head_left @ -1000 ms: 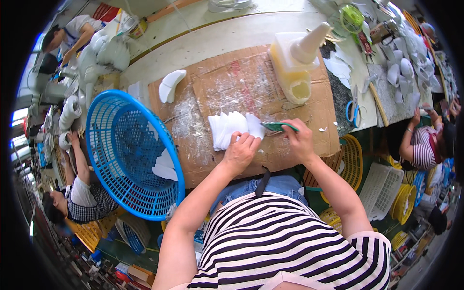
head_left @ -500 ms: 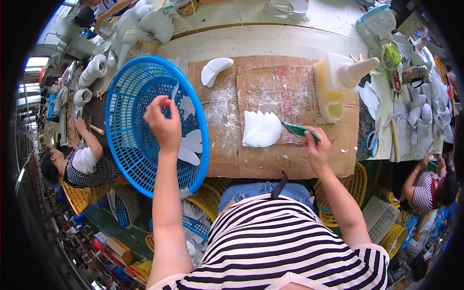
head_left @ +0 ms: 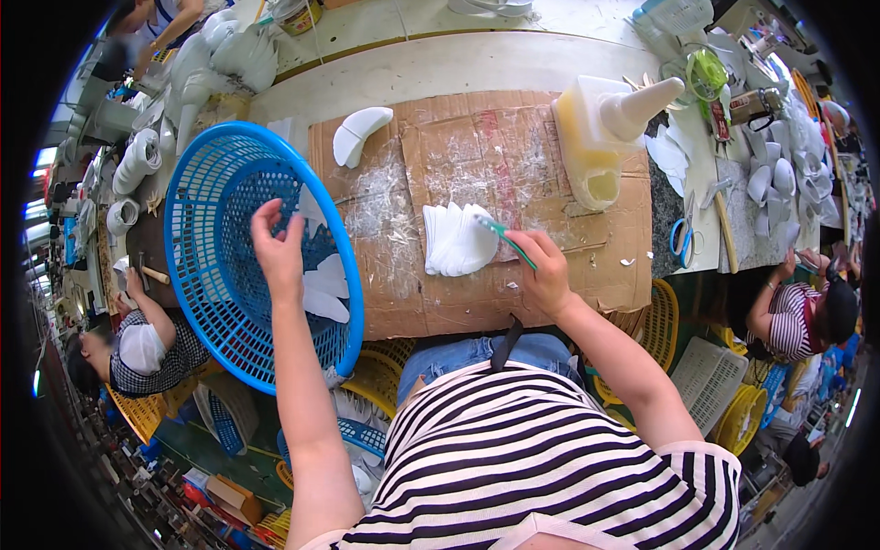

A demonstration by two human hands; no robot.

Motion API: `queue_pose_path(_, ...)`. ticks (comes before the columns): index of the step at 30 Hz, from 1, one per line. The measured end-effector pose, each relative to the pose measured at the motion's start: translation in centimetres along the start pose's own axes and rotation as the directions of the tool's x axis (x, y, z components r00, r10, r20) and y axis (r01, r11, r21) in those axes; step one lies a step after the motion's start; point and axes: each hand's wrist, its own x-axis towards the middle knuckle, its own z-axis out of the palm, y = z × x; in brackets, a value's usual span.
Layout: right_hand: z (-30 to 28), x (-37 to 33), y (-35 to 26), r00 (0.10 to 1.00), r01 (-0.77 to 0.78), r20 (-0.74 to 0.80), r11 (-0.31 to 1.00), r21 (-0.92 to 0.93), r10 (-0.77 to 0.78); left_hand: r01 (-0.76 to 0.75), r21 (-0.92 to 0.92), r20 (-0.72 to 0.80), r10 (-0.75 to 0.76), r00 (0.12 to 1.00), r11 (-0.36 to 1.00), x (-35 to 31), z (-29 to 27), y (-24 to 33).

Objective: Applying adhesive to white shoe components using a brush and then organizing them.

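The right hand (head_left: 548,275) is closing its fingers around a green-handled brush (head_left: 506,240), gripping the handle near its lower end. The brush is slanting up and to the left from the fingers, and its pale bristled tip is touching the right edge of a fanned stack of white curved pieces (head_left: 458,240). That stack is lying just left of the right hand's fingertips on a sheet of brown cardboard (head_left: 550,156) streaked with dried white smears.

The left hand (head_left: 278,252) is reaching into a blue plastic basket (head_left: 206,192), with its fingers loosely spread and lifted. Whether they are pinching anything cannot be told. Just right of and below those fingers, several white curved pieces (head_left: 325,289) are lying inside the basket against its mesh wall. The basket is tilting, with its right rim resting over the left edge of the cardboard.

Further up from the left fingers, 2 white curved pieces (head_left: 359,133) are sitting together near the top left corner of the cardboard. Up and to the right of the right hand, a translucent squeeze bottle (head_left: 600,137) holding yellowish liquid is lying on its side, with its cone nozzle pointing right. Beyond it to the right, blue-handled scissors (head_left: 683,240) are resting on the table edge.

At the far left, another person in a checked shirt (head_left: 151,353) is sitting below the basket. At the far right, a person in a striped top (head_left: 797,316) is working near a pile of white pieces.
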Motion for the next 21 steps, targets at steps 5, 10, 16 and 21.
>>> queue_pose_path(5, -0.1, -2.7, -1.5, 0.992, 0.018, 0.121, 1.0, 0.016, -0.019, -0.553, 0.321, -0.144, 0.616, 0.774, 0.769, -4.5, 4.2, 9.6)
queue_pose_path(10, 0.1, -2.1, -1.6, 0.997, -0.053, 0.065, 0.998, 0.029, 0.051, -0.636, 0.089, 0.442, 0.541, 0.715, 0.767, -8.7, 13.7, 10.1)
queue_pose_path(16, 0.3, -2.8, -1.4, 0.992, 0.045, 0.118, 0.998, -0.038, -0.041, -0.585, 0.113, 0.675, 0.37, 0.638, 0.803, -7.6, 18.9, 6.4)
queue_pose_path(21, 0.7, -3.7, -1.3, 0.992, 0.051, 0.116, 0.998, -0.032, -0.047, -0.618, 0.104, 0.735, 0.358, 0.575, 0.78, -6.9, 18.8, 7.4)
